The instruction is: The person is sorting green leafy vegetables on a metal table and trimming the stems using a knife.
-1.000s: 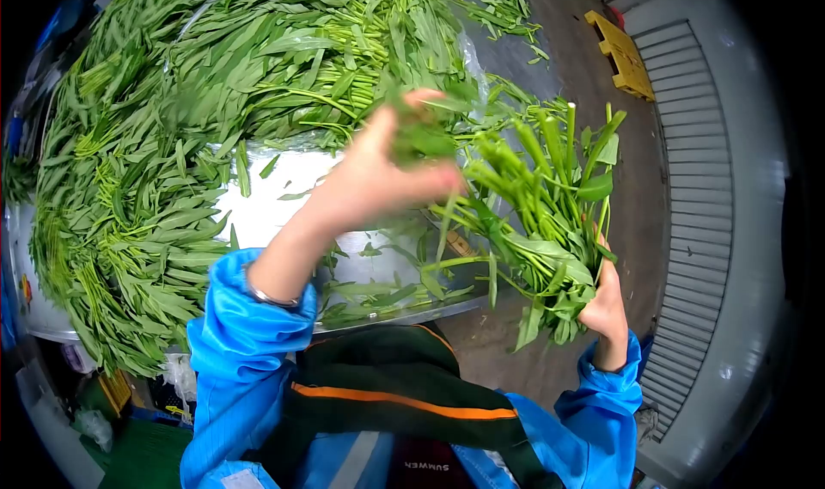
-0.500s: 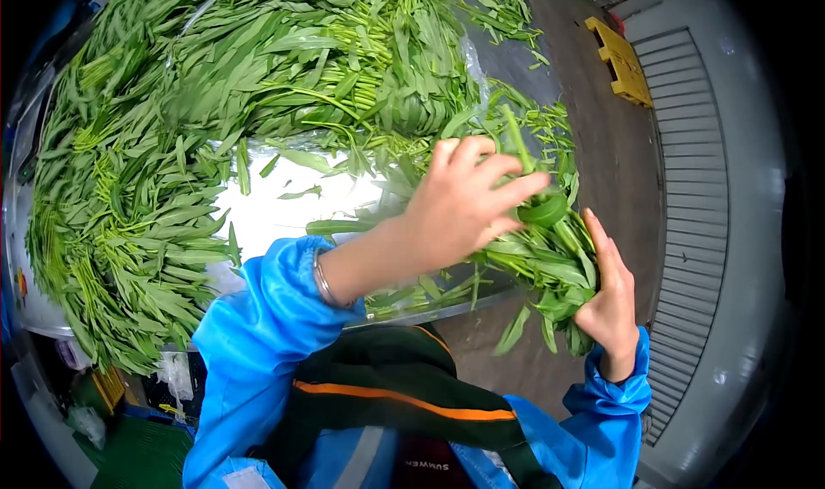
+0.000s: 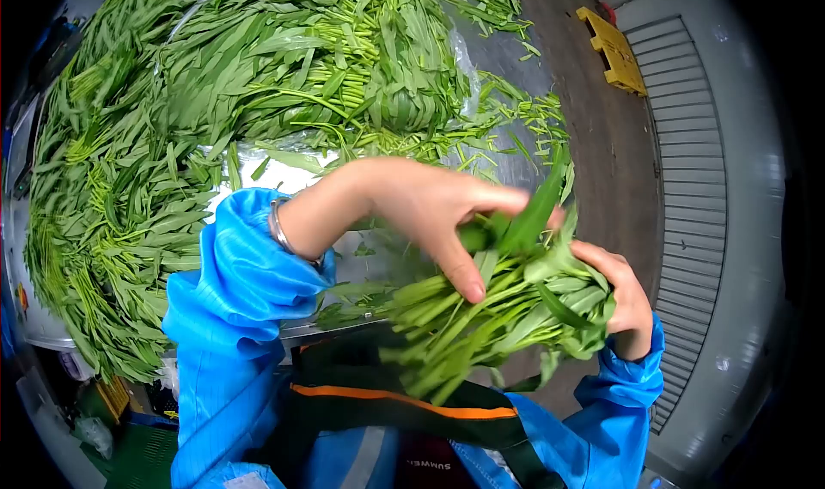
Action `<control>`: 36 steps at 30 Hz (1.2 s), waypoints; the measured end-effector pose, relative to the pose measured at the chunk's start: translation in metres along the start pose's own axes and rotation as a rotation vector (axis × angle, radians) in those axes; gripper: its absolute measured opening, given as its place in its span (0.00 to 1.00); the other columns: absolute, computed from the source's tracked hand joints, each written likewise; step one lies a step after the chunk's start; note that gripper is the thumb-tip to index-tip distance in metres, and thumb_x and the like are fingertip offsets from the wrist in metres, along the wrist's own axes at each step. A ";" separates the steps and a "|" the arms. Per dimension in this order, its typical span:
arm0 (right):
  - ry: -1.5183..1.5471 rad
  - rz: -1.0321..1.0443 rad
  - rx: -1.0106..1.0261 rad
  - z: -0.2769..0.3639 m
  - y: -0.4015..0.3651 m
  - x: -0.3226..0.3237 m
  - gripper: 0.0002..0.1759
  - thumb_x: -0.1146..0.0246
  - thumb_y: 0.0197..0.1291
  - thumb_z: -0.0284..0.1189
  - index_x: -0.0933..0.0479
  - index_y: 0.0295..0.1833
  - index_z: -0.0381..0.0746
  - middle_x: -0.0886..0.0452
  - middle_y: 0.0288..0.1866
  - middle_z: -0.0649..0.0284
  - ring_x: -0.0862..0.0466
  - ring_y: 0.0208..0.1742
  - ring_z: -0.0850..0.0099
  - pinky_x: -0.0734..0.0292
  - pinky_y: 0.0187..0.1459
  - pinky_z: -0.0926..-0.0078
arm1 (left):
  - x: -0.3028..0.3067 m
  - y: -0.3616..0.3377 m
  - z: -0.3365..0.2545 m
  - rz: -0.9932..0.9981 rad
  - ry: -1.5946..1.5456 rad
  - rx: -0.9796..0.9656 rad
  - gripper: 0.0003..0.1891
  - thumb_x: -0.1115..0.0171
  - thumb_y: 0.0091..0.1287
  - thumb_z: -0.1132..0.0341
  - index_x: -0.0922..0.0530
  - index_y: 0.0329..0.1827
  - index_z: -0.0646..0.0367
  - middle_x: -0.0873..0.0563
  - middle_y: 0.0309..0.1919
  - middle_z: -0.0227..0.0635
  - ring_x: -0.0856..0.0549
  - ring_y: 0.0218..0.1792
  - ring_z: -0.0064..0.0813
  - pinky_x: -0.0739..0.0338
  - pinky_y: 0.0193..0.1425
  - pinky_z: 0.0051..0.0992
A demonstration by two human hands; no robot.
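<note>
Between my two hands is a bunch of water spinach, its pale stems pointing down and left toward my body and its leaves to the right. My left hand, with a bracelet at the wrist, curves over the bunch from above; its thumb lies along the stems and its fingers are partly behind a blurred leaf. On the leafy end, my right hand grips from the right, with its fingers bent over the leaves and its palm side hidden. The bunch is off the table, over its front edge.
Large heaps of water spinach cover the metal table, with another heap along its left side. Cut stem pieces lie near the right edge. A yellow pallet and a slatted grate are on the right. A green crate sits lower left.
The bunch has turned and come nearer my body, so its stems now point lower left. My left hand has moved from the upper leaves to over the stems; my right fingers have bent inward.
</note>
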State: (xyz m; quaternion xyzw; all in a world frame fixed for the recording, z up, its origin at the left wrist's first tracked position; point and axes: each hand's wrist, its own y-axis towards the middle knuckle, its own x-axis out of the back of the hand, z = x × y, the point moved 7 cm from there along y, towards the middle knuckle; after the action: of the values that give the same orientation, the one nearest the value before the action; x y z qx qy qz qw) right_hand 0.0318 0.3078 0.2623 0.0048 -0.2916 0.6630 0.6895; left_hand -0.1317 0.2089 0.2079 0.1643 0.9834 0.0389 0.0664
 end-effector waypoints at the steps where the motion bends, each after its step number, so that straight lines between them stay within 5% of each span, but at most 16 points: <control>1: 0.018 0.058 -0.015 -0.012 0.000 0.002 0.39 0.29 0.40 0.28 0.32 0.61 0.29 0.24 0.57 0.51 0.22 0.56 0.64 0.30 0.57 0.70 | 0.001 -0.006 0.011 0.028 -0.002 0.134 0.21 0.29 0.51 0.70 0.21 0.50 0.61 0.17 0.45 0.33 0.18 0.37 0.21 0.24 0.41 0.23; 5: 0.081 0.146 -0.025 -0.021 -0.002 -0.005 0.40 0.31 0.40 0.26 0.33 0.63 0.31 0.23 0.57 0.51 0.23 0.57 0.65 0.32 0.59 0.71 | 0.029 -0.051 0.030 -0.135 0.097 0.044 0.06 0.32 0.55 0.68 0.18 0.31 0.61 0.18 0.22 0.32 0.19 0.30 0.20 0.25 0.33 0.22; 8: -0.110 0.028 -0.064 -0.032 -0.009 0.004 0.40 0.32 0.36 0.24 0.32 0.63 0.32 0.23 0.56 0.51 0.22 0.56 0.63 0.31 0.58 0.71 | 0.084 -0.113 0.041 -0.425 -0.585 -0.539 0.04 0.36 0.53 0.74 0.18 0.31 0.60 0.16 0.30 0.37 0.18 0.32 0.25 0.23 0.37 0.24; 9: -0.159 -0.029 -0.075 -0.039 -0.013 0.007 0.40 0.31 0.36 0.24 0.32 0.63 0.32 0.23 0.55 0.51 0.22 0.55 0.62 0.31 0.57 0.71 | 0.095 -0.133 0.056 -0.619 -0.804 -0.461 0.10 0.33 0.55 0.69 0.19 0.39 0.61 0.17 0.34 0.40 0.18 0.37 0.26 0.23 0.40 0.23; 11: -0.254 -0.082 -0.090 -0.036 -0.012 0.009 0.40 0.31 0.35 0.23 0.32 0.62 0.32 0.23 0.54 0.52 0.21 0.54 0.61 0.30 0.56 0.71 | 0.080 -0.114 0.023 -0.611 -0.282 -0.094 0.18 0.32 0.56 0.62 0.21 0.48 0.59 0.20 0.39 0.41 0.18 0.38 0.26 0.22 0.41 0.23; 14: -0.349 -0.085 -0.022 -0.014 0.006 -0.003 0.39 0.31 0.37 0.21 0.32 0.63 0.33 0.22 0.52 0.52 0.21 0.50 0.60 0.29 0.54 0.69 | 0.026 -0.037 -0.024 -0.711 0.669 -0.310 0.16 0.31 0.55 0.67 0.20 0.48 0.56 0.18 0.40 0.35 0.17 0.35 0.27 0.22 0.38 0.25; 16: -0.319 -0.072 -0.002 -0.008 0.011 -0.006 0.39 0.31 0.38 0.21 0.32 0.63 0.33 0.23 0.53 0.52 0.22 0.52 0.61 0.30 0.55 0.70 | 0.013 -0.024 -0.020 -0.651 0.865 -0.403 0.15 0.33 0.57 0.69 0.19 0.47 0.56 0.16 0.37 0.35 0.17 0.34 0.26 0.22 0.38 0.26; 18: -0.173 -0.089 -0.058 -0.019 0.007 -0.004 0.40 0.31 0.38 0.22 0.33 0.63 0.33 0.23 0.56 0.53 0.23 0.56 0.63 0.32 0.58 0.71 | 0.022 -0.020 -0.004 -0.371 0.525 -0.359 0.11 0.34 0.58 0.70 0.17 0.44 0.56 0.15 0.32 0.35 0.17 0.32 0.24 0.22 0.38 0.26; 20: -0.011 -0.049 -0.117 -0.036 -0.007 0.002 0.41 0.30 0.39 0.23 0.34 0.64 0.32 0.25 0.59 0.53 0.25 0.59 0.66 0.33 0.60 0.70 | 0.072 -0.061 0.017 -0.705 -0.033 0.084 0.05 0.35 0.60 0.69 0.16 0.37 0.58 0.15 0.30 0.33 0.18 0.31 0.20 0.23 0.36 0.19; 21: 0.046 -0.035 -0.153 -0.043 -0.015 0.006 0.42 0.29 0.39 0.24 0.35 0.64 0.31 0.26 0.60 0.54 0.25 0.59 0.67 0.34 0.60 0.70 | 0.103 -0.084 0.030 -0.771 -0.263 -0.323 0.09 0.36 0.60 0.67 0.18 0.43 0.57 0.14 0.35 0.31 0.17 0.35 0.19 0.24 0.35 0.19; 22: 0.049 -0.012 -0.129 -0.054 -0.022 0.010 0.45 0.28 0.37 0.24 0.37 0.65 0.31 0.27 0.62 0.54 0.27 0.61 0.68 0.35 0.61 0.70 | 0.112 -0.103 0.032 -0.872 -0.499 -0.321 0.09 0.37 0.61 0.68 0.20 0.43 0.58 0.16 0.37 0.31 0.18 0.36 0.20 0.25 0.34 0.18; 28: 0.242 0.070 -0.179 -0.081 -0.005 0.004 0.52 0.26 0.32 0.26 0.41 0.68 0.30 0.27 0.59 0.58 0.29 0.58 0.71 0.38 0.61 0.72 | -0.011 -0.025 -0.033 -0.492 0.967 -0.321 0.24 0.29 0.48 0.69 0.21 0.52 0.49 0.21 0.49 0.38 0.32 0.60 0.41 0.38 0.63 0.38; 30: 0.415 0.079 -0.247 -0.094 -0.002 -0.003 0.48 0.29 0.34 0.24 0.40 0.67 0.30 0.27 0.58 0.58 0.28 0.58 0.69 0.35 0.59 0.74 | -0.008 -0.020 -0.005 -0.335 0.924 -0.348 0.19 0.29 0.47 0.68 0.17 0.45 0.51 0.21 0.49 0.35 0.28 0.56 0.39 0.34 0.59 0.40; 32: 0.809 -0.147 -0.428 -0.103 -0.019 -0.010 0.44 0.33 0.36 0.21 0.38 0.66 0.31 0.27 0.58 0.56 0.27 0.57 0.67 0.33 0.57 0.75 | 0.044 -0.041 0.020 -0.439 0.082 0.005 0.11 0.30 0.50 0.67 0.16 0.36 0.59 0.20 0.47 0.34 0.22 0.49 0.35 0.27 0.52 0.35; 34: 0.935 -0.354 -0.471 -0.099 -0.028 -0.020 0.38 0.39 0.37 0.18 0.33 0.62 0.32 0.26 0.57 0.54 0.25 0.57 0.65 0.26 0.50 0.75 | 0.086 -0.074 0.046 -0.654 -0.668 -0.315 0.14 0.40 0.64 0.66 0.24 0.50 0.62 0.19 0.46 0.38 0.19 0.44 0.32 0.22 0.50 0.31; 36: 0.826 -0.356 -0.648 -0.110 -0.043 -0.023 0.33 0.41 0.38 0.20 0.31 0.58 0.30 0.21 0.50 0.52 0.20 0.49 0.64 0.23 0.44 0.75 | 0.110 -0.097 0.057 -0.986 -0.708 -0.298 0.25 0.38 0.64 0.62 0.34 0.61 0.60 0.21 0.49 0.42 0.19 0.45 0.34 0.23 0.53 0.35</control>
State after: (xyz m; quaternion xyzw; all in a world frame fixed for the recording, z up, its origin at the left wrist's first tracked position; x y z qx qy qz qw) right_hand 0.1154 0.3253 0.1780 -0.4186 -0.1808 0.3597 0.8141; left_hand -0.2572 0.1563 0.1292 -0.3170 0.8459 0.0838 0.4206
